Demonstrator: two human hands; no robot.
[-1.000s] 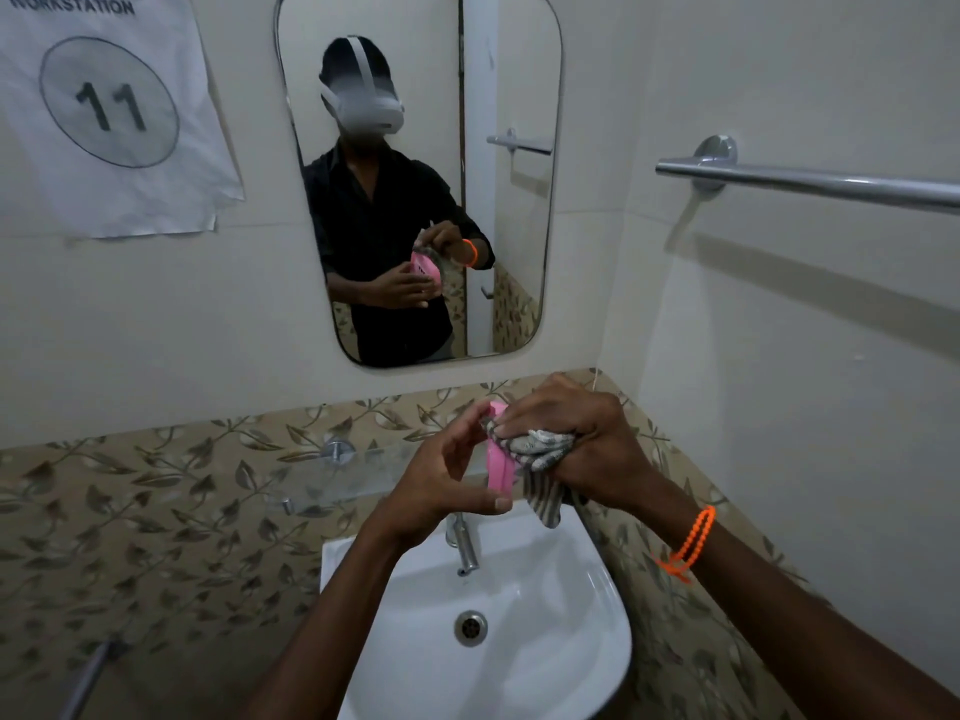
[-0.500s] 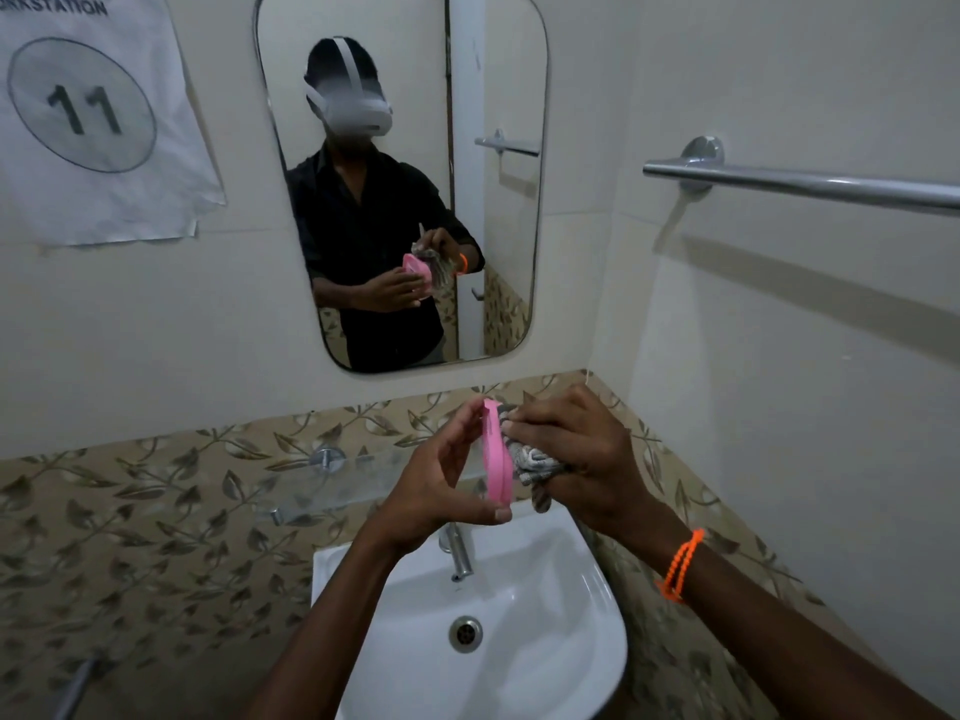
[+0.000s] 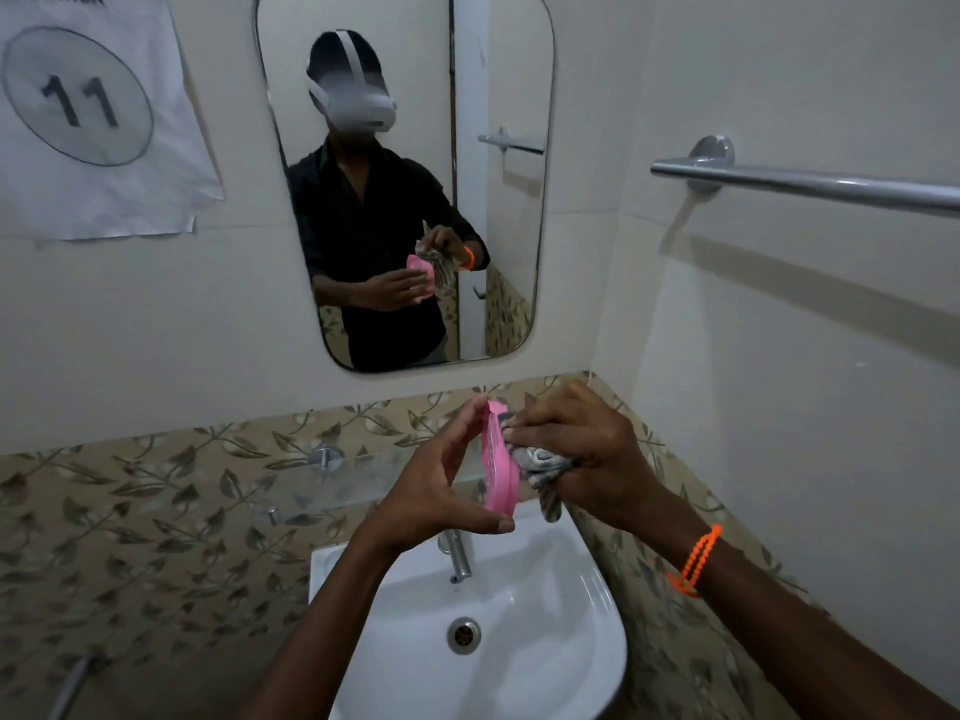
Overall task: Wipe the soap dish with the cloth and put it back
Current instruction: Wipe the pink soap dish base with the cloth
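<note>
Dim, soft indoor light. The towel rail (image 3: 810, 185) casts a slanting shadow on the wall; wide-angle bending at the edges; slight overall softness.

At frame centre the soap dish (image 3: 500, 462) stands on edge between the left hand (image 3: 441, 485) and right hand (image 3: 582, 454), cloth (image 3: 540, 462) right of it, above the sink (image 3: 519, 605); mirror (image 3: 498, 96) above.

Cream walls (image 3: 779, 356) above a leaf-patterned tile band (image 3: 156, 501), with a mirror (image 3: 498, 70), towel bar (image 3: 810, 185) and white basin (image 3: 571, 641).
</note>
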